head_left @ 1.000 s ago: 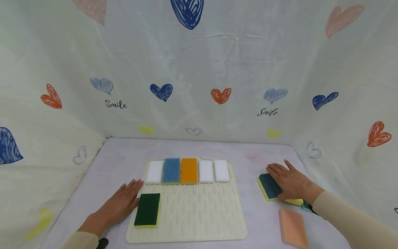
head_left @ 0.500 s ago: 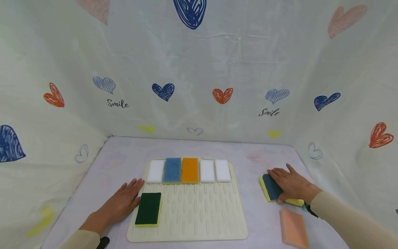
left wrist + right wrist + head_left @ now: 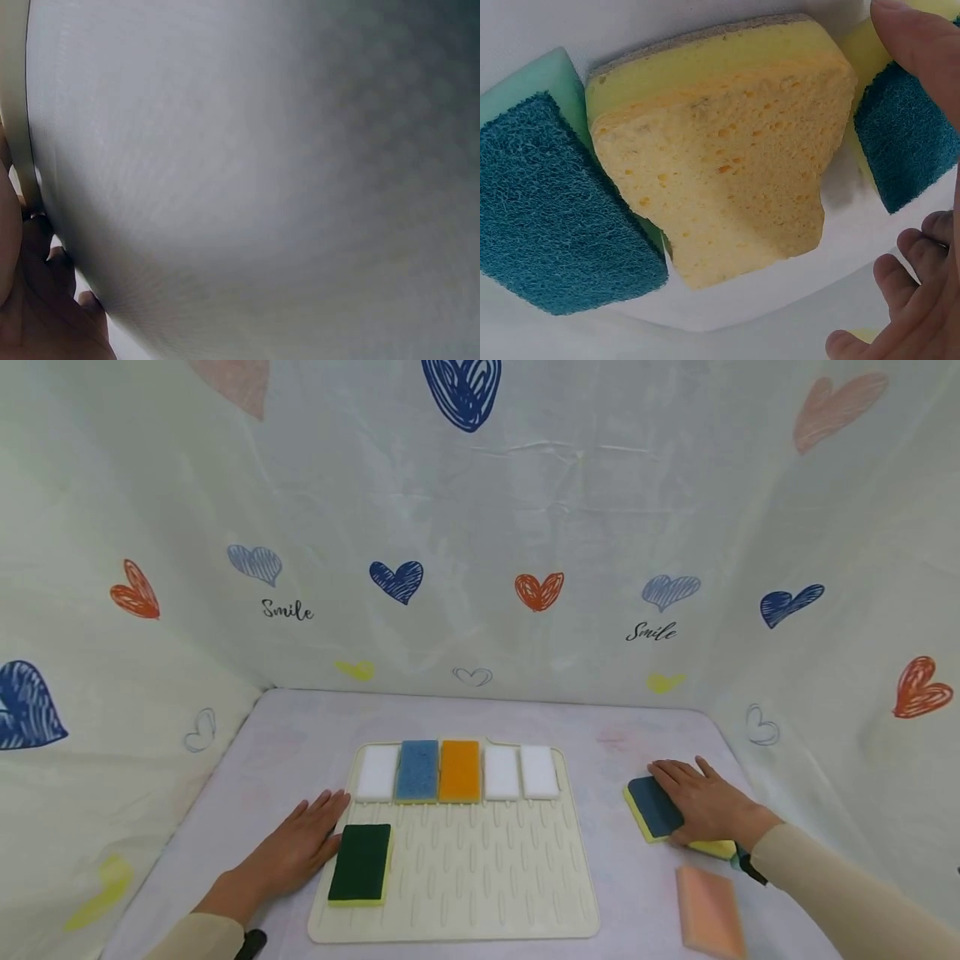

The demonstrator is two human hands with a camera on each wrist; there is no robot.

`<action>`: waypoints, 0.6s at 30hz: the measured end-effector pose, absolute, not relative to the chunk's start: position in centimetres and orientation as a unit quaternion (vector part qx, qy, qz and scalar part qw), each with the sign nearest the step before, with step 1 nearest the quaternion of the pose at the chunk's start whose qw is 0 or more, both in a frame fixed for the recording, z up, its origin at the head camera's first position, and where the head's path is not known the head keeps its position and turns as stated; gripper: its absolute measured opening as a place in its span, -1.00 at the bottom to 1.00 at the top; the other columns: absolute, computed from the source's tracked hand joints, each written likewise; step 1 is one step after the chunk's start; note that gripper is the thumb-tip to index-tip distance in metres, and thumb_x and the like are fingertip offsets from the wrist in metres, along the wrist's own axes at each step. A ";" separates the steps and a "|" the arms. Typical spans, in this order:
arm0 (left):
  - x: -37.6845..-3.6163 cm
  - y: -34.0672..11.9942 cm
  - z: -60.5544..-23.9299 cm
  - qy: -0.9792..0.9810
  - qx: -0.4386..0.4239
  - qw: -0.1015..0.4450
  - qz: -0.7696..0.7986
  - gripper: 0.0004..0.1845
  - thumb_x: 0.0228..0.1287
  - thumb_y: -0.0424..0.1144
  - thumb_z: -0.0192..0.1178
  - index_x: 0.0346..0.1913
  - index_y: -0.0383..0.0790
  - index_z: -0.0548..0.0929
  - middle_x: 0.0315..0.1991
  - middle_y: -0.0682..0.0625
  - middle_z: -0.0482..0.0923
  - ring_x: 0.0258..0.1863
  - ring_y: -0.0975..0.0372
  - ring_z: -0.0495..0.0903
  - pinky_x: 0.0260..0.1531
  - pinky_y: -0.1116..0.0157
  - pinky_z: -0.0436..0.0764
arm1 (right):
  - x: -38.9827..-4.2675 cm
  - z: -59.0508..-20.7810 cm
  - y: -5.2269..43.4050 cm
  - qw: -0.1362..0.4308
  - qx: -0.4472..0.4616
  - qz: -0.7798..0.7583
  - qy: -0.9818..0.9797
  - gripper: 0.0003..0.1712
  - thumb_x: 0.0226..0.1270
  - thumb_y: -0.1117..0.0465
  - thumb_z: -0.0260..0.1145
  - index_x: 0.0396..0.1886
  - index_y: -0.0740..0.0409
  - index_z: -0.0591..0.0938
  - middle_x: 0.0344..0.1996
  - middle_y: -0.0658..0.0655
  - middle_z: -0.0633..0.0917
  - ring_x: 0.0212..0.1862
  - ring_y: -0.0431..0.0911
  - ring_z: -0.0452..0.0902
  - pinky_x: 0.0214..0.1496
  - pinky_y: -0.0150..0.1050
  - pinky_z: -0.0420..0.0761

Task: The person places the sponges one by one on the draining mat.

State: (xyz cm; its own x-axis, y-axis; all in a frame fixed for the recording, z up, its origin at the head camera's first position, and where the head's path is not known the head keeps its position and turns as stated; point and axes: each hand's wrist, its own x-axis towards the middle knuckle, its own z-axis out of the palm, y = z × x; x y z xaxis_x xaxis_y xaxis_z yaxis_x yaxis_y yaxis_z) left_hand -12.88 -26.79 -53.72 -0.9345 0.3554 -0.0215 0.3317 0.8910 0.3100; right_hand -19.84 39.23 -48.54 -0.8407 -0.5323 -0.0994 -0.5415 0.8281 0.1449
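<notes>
Head: your left hand (image 3: 292, 847) at left edge of cream ribbed mat (image 3: 487, 881), fingers straight, close together; dark-green scouring sponge (image 3: 360, 864) just beside. Your right hand (image 3: 705, 797) over blue-topped yellow sponge (image 3: 649, 807), right of mat, fingers straight.

Left wrist: mostly blurred grey.

Right wrist: thumb, fingers spread; notched yellow sponge (image 3: 720, 157) nearby.

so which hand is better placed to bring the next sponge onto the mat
Probably the right hand: it's over a blue and yellow sponge right of the mat, while the left hand lies by the mat's left edge.
</notes>
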 end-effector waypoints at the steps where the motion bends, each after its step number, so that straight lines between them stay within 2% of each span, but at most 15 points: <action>1: -12.9 -26.7 -53.7 0.972 0.177 0.040 0.150 -0.30 0.60 -0.09 0.17 0.63 -0.31 0.26 0.60 -0.24 0.29 0.61 -0.21 0.21 0.53 -0.29 0.20 | -19.9 -48.6 39.2 0.033 -0.279 0.084 0.956 0.27 -0.11 -0.21 0.71 0.51 0.32 0.39 0.43 0.29 0.50 0.42 0.26 0.43 0.44 0.48 0.31; 5: -13.0 -26.6 -53.7 0.972 0.178 0.042 0.147 -0.30 0.60 -0.10 0.17 0.63 -0.32 0.26 0.60 -0.24 0.30 0.61 -0.21 0.22 0.53 -0.29 0.20 | -19.8 -48.6 39.0 0.059 -0.269 0.087 0.958 0.27 -0.10 -0.22 0.71 0.51 0.32 0.39 0.43 0.30 0.51 0.44 0.27 0.43 0.46 0.49 0.29; 9: -13.0 -26.6 -53.6 0.972 0.177 0.045 0.150 -0.30 0.60 -0.09 0.16 0.63 -0.31 0.26 0.60 -0.24 0.30 0.61 -0.20 0.21 0.54 -0.28 0.19 | -19.7 -48.3 38.7 0.057 -0.257 0.080 0.961 0.24 -0.14 -0.23 0.73 0.46 0.34 0.44 0.35 0.30 0.56 0.37 0.27 0.47 0.43 0.49 0.34; 18: -12.9 -26.7 -53.7 0.970 0.181 0.038 0.156 -0.30 0.59 -0.10 0.18 0.63 -0.33 0.26 0.60 -0.26 0.29 0.61 -0.22 0.22 0.53 -0.30 0.20 | -20.9 -47.2 38.2 -0.063 -0.240 0.089 0.965 0.25 -0.08 -0.35 0.68 0.38 0.41 0.43 0.25 0.42 0.51 0.27 0.32 0.43 0.38 0.38 0.47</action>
